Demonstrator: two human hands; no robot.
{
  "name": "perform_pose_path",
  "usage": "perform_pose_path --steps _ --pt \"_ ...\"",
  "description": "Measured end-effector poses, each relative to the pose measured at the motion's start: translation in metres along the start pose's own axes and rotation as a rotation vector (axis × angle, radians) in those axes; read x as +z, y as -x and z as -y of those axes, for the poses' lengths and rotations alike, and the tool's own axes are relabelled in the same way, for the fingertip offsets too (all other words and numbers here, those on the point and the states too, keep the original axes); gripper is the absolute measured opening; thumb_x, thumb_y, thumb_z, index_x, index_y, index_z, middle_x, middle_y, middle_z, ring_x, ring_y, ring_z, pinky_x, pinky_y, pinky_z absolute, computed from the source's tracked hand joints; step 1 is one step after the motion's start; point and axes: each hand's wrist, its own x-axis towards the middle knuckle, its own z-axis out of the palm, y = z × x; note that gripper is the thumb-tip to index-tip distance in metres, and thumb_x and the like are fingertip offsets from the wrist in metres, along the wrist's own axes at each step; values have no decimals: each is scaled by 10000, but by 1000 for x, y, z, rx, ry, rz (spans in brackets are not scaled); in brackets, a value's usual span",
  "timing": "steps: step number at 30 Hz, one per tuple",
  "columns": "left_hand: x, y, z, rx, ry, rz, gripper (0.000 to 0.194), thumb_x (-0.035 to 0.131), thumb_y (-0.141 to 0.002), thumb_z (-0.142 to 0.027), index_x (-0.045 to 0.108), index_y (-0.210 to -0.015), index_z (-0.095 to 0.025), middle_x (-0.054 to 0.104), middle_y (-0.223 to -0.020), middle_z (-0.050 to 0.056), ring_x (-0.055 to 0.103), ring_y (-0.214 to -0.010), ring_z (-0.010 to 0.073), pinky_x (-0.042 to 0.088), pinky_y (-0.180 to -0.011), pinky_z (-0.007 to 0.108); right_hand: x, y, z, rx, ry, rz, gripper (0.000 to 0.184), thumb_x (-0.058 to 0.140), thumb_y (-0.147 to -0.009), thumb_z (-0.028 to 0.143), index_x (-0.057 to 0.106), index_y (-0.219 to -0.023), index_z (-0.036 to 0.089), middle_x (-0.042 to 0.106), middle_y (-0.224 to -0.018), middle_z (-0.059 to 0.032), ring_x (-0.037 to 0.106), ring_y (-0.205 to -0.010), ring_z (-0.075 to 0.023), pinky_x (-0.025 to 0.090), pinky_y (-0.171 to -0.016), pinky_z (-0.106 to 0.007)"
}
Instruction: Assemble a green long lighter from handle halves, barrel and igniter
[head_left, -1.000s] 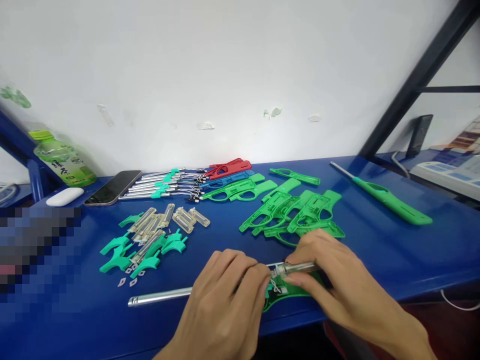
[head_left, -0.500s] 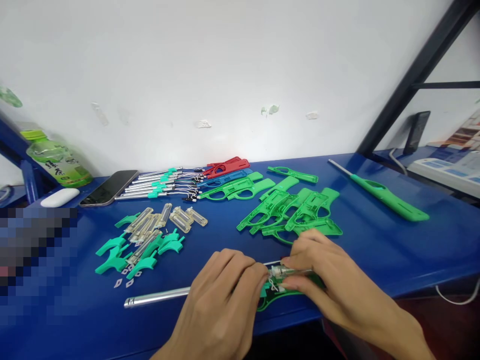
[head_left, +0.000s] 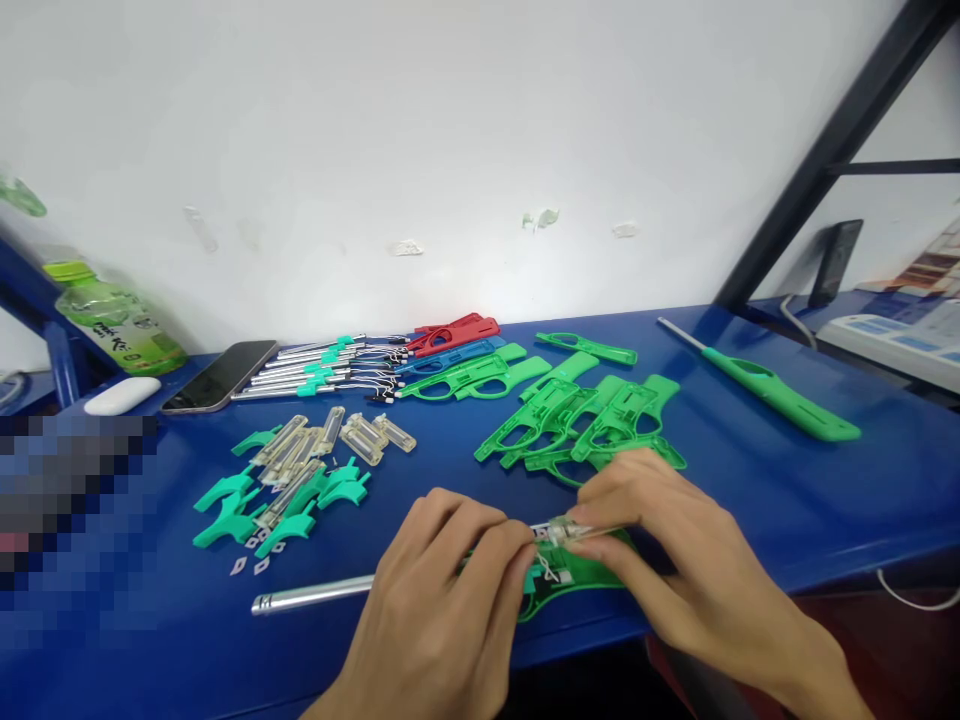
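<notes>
My left hand point(head_left: 446, 600) is closed over a lighter's metal tube point(head_left: 315, 594) and the front of its green half-shell point(head_left: 585, 600). The tube sticks out to the left past my knuckles. Between thumb and fingers, my right hand point(head_left: 660, 540) pinches a clear fuel tank point(head_left: 562, 530) just above the half-shell. White and black wires point(head_left: 553, 570) show inside the shell, close to my left fingertips. A bit of teal trigger point(head_left: 531, 578) peeks out there too; the rest is hidden under my left hand.
Left lie clear fuel tanks point(head_left: 364, 440), teal triggers point(head_left: 225, 520) and small white squares point(head_left: 261, 566). Behind are metal tubes with wires point(head_left: 300, 375), red shells point(head_left: 457, 335) and green shells point(head_left: 555, 415). A whole green lighter point(head_left: 780, 395) lies right; a phone point(head_left: 221, 376) and bottle point(head_left: 120, 320) stand back left.
My right hand has lifted and tilted the fuel tank slightly, baring more of the green half-shell and its wires. My left hand stays nearly in place.
</notes>
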Motion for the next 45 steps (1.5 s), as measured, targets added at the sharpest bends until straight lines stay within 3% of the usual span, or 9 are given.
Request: perform_pose_path --steps 11,20,24,28,33,41,45 --pt "0 -3 -2 60 -19 -38 166 615 -955 24 658 -1034 -116 729 -903 32 583 -823 190 509 -757 386 0 -3 -1 -123 12 14 136 614 -1048 84 549 -995 190 665 -941 4 560 -834 -129 421 -876 -360" --pt "3 1 0 69 -32 -18 230 548 -954 42 659 -1041 -139 728 -881 41 617 -794 190 554 -759 371 -1 -2 1 -117 34 29 156 629 -1039 109 543 -952 206 675 -921 12 569 -801 -130 460 -858 -356" --pt "2 3 0 64 -51 3 229 555 -965 33 671 -1058 -141 743 -911 42 626 -819 190 551 -779 378 -1 -3 3 -92 23 -5 95 636 -1044 139 582 -1030 217 709 -910 29 620 -804 -134 454 -906 -372" --pt "-5 9 0 85 -145 36 234 622 -989 -20 693 -1188 -121 778 -1057 65 654 -959 214 536 -897 400 -1 -4 4 20 71 -26 83 669 -1041 189 605 -1073 231 720 -928 39 632 -853 -144 424 -875 -361" --pt "-15 19 1 0 -222 37 396 644 -1014 -85 613 -1409 -93 704 -1260 122 586 -1203 250 506 -1047 398 -2 -4 5 75 165 -21 56 661 -1055 225 618 -1082 247 716 -981 31 622 -915 -157 404 -891 -350" --pt "-20 34 8 39 -249 254 291 523 -1062 -113 691 -1294 -162 735 -1249 100 620 -1175 302 576 -971 484 -1 0 5 77 216 17 54 631 -1071 221 625 -1117 248 709 -1000 6 598 -916 -186 382 -890 -376" --pt "-19 33 8 60 -257 249 271 512 -1065 -108 710 -1243 -162 762 -1175 71 647 -1110 285 586 -938 472 -2 5 6 87 219 44 44 616 -1074 219 624 -1104 251 690 -988 -7 586 -903 -199 377 -869 -386"
